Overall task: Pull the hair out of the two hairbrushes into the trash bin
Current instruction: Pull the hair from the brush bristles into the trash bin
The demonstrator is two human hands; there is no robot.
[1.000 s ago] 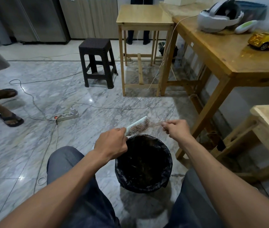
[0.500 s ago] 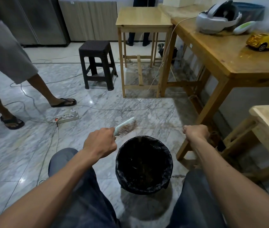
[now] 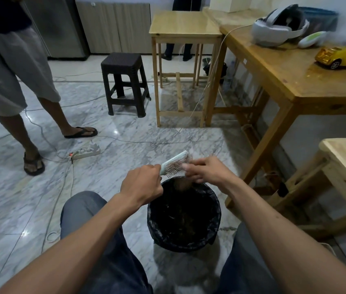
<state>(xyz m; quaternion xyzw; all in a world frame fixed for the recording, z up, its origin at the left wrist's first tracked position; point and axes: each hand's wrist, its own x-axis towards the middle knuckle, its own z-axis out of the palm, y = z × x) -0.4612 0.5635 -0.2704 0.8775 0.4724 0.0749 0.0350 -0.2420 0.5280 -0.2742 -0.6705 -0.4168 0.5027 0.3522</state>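
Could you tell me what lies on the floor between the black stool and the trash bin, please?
In the head view, only bare marble floor with a thin cable across it lies between the stool and the bin.

Dim indoor light glares off the marble floor (image 3: 114, 132); wide-angle edges bend.

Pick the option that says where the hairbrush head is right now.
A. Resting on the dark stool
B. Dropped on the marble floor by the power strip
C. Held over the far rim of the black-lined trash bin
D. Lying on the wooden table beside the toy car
C: the left hand grips the handle and holds the hairbrush above the far rim of the trash bin, with the right hand at its bristles.
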